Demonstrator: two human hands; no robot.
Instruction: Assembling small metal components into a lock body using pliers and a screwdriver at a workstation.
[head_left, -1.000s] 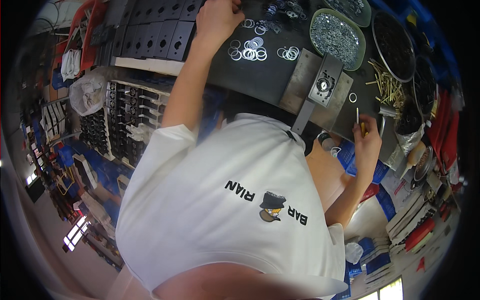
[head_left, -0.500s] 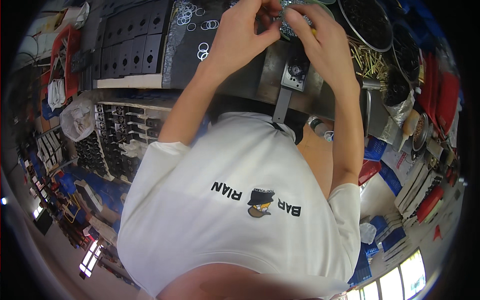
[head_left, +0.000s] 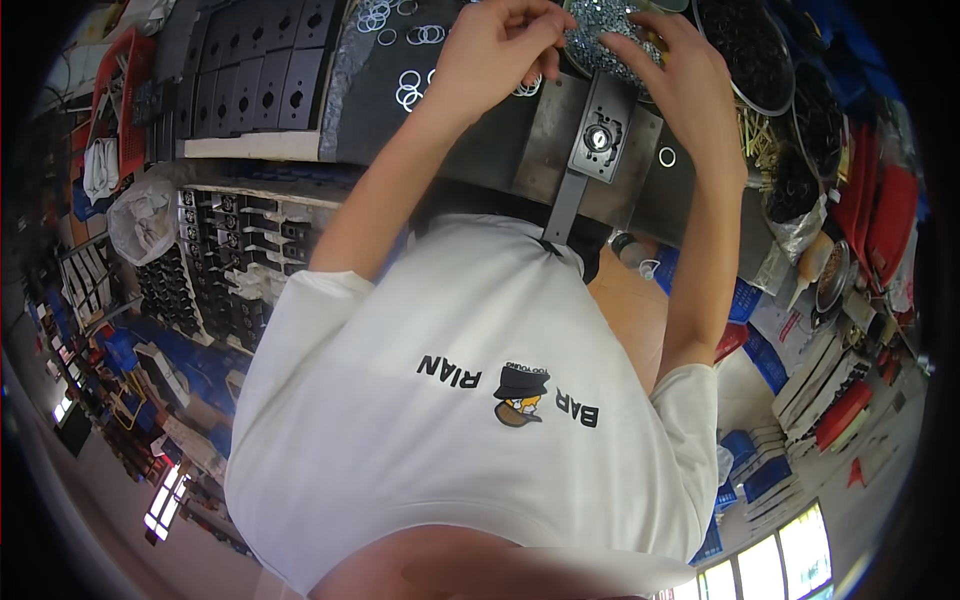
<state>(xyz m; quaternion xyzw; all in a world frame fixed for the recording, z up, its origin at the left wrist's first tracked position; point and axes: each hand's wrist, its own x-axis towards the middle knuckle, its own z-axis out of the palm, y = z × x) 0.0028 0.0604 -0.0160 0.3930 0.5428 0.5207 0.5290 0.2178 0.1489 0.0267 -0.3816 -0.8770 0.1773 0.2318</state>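
At the top of the head view, a bowl of small shiny metal parts [head_left: 606,38], perhaps screws, stands between my hands. My left hand [head_left: 492,58] is at the bowl's left edge, thumb and fingertips pinched; whatever they hold is too small to make out. My right hand [head_left: 692,88] reaches over the bowl's right side, thumb and forefinger apart above the small parts. Something yellow shows under its curled fingers, mostly hidden. Below the bowl, a black plate with a round silver lock [head_left: 598,138] rests on a metal block [head_left: 545,135], a grey bar extending toward me.
White rings [head_left: 410,90] lie on the dark bench left of my hand; one ring [head_left: 667,157] lies right of the plate. Rows of black plates [head_left: 240,95] fill the far left. A bowl of dark parts [head_left: 742,55] and brass-coloured pins [head_left: 757,135] are at right.
My hands have moved apart, the right one shifting right and the left one slightly down. The bowl, lock plate and a ring beside it are now less covered.
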